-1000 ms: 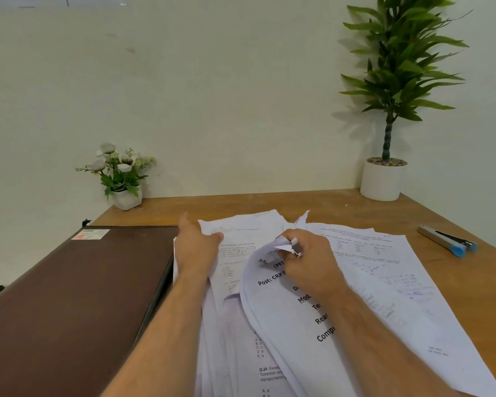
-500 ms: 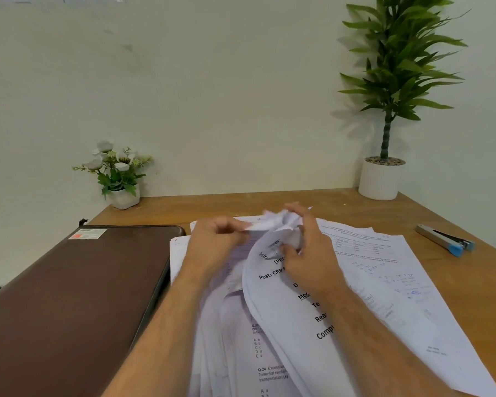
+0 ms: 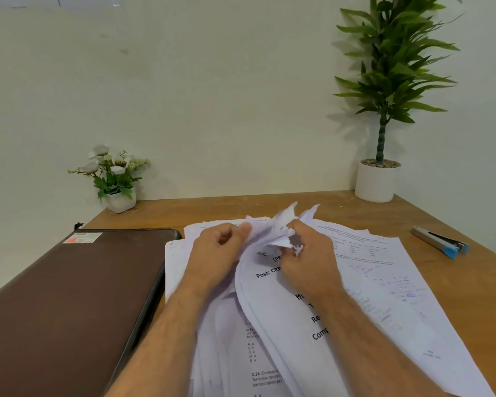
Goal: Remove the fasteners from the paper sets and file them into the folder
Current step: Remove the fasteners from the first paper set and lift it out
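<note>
A set of printed white paper sheets (image 3: 287, 316) lies curved in the middle of the wooden table, over other loose sheets (image 3: 384, 287). Its top corner (image 3: 281, 224) is lifted and crumpled. My left hand (image 3: 221, 250) pinches that corner from the left with curled fingers. My right hand (image 3: 307, 253) grips the same corner from the right, fingers curled round the paper. No fastener shows between my fingers. A closed dark brown folder (image 3: 69, 305) lies flat on the left of the table.
A silver stapler with a blue tip (image 3: 441, 243) lies at the right. A tall plant in a white pot (image 3: 375, 181) stands at the back right corner, a small flower pot (image 3: 118, 196) at the back left. The wall runs close behind.
My left hand has gone from lying flat on the sheets to pinching the corner. Both hands have lifted and crumpled the corner upward.
</note>
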